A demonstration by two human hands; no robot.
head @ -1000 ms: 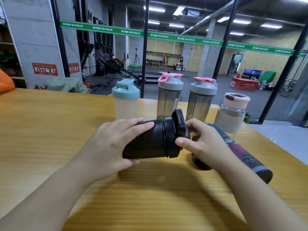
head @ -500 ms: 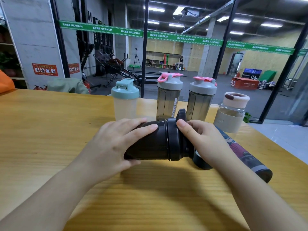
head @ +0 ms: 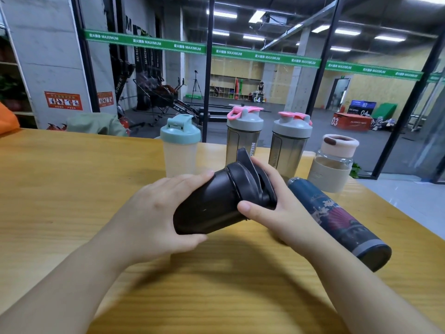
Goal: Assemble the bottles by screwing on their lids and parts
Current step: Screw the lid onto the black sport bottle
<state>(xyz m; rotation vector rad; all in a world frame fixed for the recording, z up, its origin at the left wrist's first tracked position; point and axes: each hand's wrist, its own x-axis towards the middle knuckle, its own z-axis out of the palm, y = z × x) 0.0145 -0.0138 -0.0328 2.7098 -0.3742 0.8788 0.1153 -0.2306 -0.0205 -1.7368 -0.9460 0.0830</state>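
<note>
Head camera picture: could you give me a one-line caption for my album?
Left hand holds a tilted black shaker bottle while the right hand grips its lid above a wooden table.

Green banner (head: 265, 56): "MAXIMUM", repeated. Red box (head: 349, 121) at 2 o'clock: "03". Grey shaker (head: 243, 141): "…OTEIN". Blue sign (head: 362, 108): "02", "04".

Both forearms reach in from the bottom corners and meet at the middle. The left hand (head: 154, 213) lies palm-down, its fingers (head: 190, 180) stretched forward and curved over the top of the black bottle (head: 212, 206), the thumb tucked under near its base. The right hand (head: 279, 208) comes from the opposite side, fingers wrapped behind the lid (head: 250, 179), thumb pointing left and pressed on the near side just below the lid's rim. Both wrists are bare and slightly raised.
</note>
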